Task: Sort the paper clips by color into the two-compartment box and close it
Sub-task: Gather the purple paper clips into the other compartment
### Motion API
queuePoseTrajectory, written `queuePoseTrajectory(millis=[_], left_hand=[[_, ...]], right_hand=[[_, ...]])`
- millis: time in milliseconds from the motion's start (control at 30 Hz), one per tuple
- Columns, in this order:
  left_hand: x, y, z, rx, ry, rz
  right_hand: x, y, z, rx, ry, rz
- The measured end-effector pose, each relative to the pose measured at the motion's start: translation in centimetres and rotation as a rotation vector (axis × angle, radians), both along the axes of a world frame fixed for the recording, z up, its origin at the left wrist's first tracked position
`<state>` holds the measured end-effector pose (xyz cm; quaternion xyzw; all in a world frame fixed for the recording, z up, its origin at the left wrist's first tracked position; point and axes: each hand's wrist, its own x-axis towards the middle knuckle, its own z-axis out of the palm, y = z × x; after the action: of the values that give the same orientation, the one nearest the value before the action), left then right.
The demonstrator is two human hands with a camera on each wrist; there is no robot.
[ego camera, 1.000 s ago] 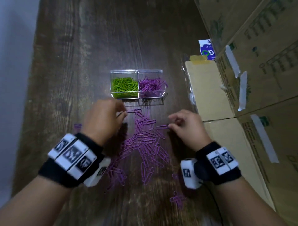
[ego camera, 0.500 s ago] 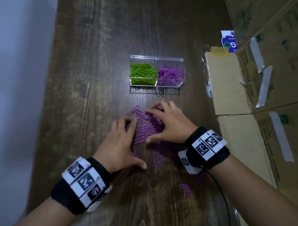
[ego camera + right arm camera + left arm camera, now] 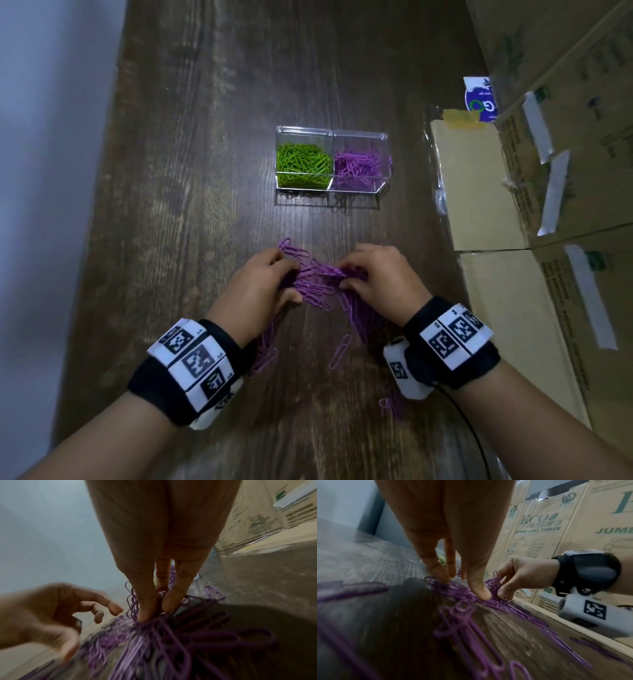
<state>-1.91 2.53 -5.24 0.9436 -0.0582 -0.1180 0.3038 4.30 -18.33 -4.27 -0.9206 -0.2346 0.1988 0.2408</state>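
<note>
From the head view we see our left hand [image 3: 260,287] and right hand [image 3: 380,279] facing each other across a heap of purple paper clips [image 3: 318,287] on the wooden bench [image 3: 191,171], fingers curled inward and gathering the heap between them. Further away stands the clear two-compartment box [image 3: 331,161], still open, with green paper clips [image 3: 301,166] in its left compartment and purple ones in its right; a few strays [image 3: 340,349] lie nearer our wrists, and cardboard cartons [image 3: 555,205] line the right edge. In the left wrist view our fingertips [image 3: 481,593] press down onto the clips rather than closing round them, while the right hand opposite pinches a small bunch. In the right wrist view thumb and fingers [image 3: 145,609] grip a tuft of tangled clips, and the left hand hangs loosely curled just beside it. We judge the risk to lie in the tangle: lifted as a clump, linked clips may trail, drop on the way, or spill into the green side.
</note>
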Motion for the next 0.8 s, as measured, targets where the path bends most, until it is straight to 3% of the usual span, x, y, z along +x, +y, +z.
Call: queuePoseTrajectory(millis=[167,300,400,567,800], left_hand=[[0.9,0.0,1.0,0.260,0.021,-0.237],[2.0,-0.2,0.8,0.240,0.052,-0.329],[2.2,-0.4,0.8,0.195,0.036,-0.311],[2.4,-0.7,0.8,0.169,0.000,-0.281],[3.1,-1.0,0.9,0.171,0.013,-0.286]], right_hand=[[1.8,-0.7,1.3,0.024,0.081,-0.063],[4.8,-0.8,4.7,0.135,0.084,-0.191],[8.5,-0.3,7.3,0.155,-0.037,-0.239],[14.0,1.9,8.6,-0.107,-0.213,-0.176],[15.2,4.8,6.0,-0.336,-0.200,-0.043]])
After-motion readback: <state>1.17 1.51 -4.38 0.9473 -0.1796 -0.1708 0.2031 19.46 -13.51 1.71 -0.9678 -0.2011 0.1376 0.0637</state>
